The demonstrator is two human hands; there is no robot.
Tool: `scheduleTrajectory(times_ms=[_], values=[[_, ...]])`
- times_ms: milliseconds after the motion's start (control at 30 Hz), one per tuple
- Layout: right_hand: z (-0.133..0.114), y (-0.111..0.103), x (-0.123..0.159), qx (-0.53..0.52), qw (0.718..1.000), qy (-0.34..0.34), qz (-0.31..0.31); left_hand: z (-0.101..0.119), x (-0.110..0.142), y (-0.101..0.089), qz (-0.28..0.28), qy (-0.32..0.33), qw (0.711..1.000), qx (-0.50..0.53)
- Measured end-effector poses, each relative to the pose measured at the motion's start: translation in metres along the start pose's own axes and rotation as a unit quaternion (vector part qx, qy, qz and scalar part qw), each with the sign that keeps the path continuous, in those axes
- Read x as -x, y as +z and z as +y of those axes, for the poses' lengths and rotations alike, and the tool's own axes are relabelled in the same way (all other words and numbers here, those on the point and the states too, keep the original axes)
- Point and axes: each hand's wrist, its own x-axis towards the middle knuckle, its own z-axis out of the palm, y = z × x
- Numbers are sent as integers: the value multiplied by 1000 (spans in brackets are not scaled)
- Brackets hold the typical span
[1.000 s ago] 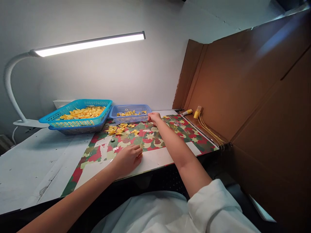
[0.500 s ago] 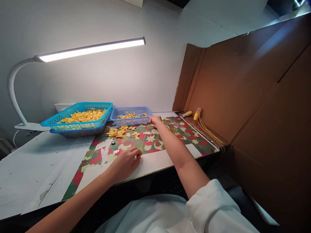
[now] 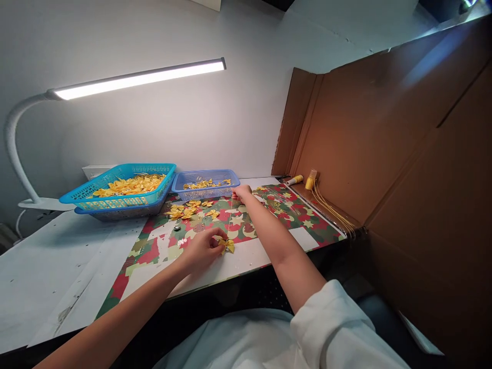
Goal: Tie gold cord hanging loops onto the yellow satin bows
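Note:
Near the table's front edge, my left hand (image 3: 204, 249) pinches a small yellow ribbon bow (image 3: 228, 246), its loops spreading past the fingertips. A thin thread (image 3: 230, 216) rises from the bow to my right hand (image 3: 242, 193), which is closed on its far end with the arm stretched forward. The thread looks straight and taut. Left of it, several loose yellow bows (image 3: 186, 210) lie in a cluster on the patterned sheet (image 3: 265, 205). A small dark round object (image 3: 177, 228) sits just in front of them.
A turquoise basket (image 3: 154, 200) heaped with yellow bows stands at the back left, stacked on another. Beside it is a blue basket (image 3: 205, 192) with more bows. A lamp (image 3: 142, 77) reaches overhead. Cardboard (image 3: 369, 138) walls the right side, near yellow cords (image 3: 330, 207) and a spool (image 3: 311, 179).
The yellow bow now shows clearly at my left fingertips, where it was mostly hidden before. My right hand stays far forward on the thread. The whole view has shifted slightly.

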Motion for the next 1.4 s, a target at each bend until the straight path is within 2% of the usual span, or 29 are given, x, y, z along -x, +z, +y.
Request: scheduleTrajectory(times_ms=[167, 333, 467, 600, 767, 867, 1000, 1067, 1167, 1300, 1400], values=[[7, 6, -8, 42, 999, 0, 4, 1, -3, -4, -37, -1, 999, -8], [11, 9, -10, 100, 995, -14, 2, -4, -6, -3, -42, -21, 999, -18], [16, 13, -5, 161, 986, -39, -7, -5, -6, 0, -32, -22, 999, -32], [18, 12, -1, 241, 967, -78, -2, -6, -3, 3, 3, 0, 999, -54], [14, 10, 8, 355, 922, -149, 36, -11, -7, -8, 43, 30, 993, -105], [7, 13, 16, 407, 888, -204, 60, -18, -17, -24, 68, 53, 984, -154], [-7, 19, 26, 456, 837, -294, 75, -36, -32, -48, 128, 63, 961, -236], [-13, 23, 30, 479, 813, -325, 62, -46, -36, -56, 153, 49, 949, -271], [-14, 35, 35, 522, 785, -334, 16, -58, -39, -60, 176, 20, 935, -307], [3, 60, 44, 577, 746, -322, -78, -64, -39, -57, 184, -16, 926, -331], [18, 78, 50, 603, 719, -333, -89, -65, -39, -55, 183, -33, 923, -337]])
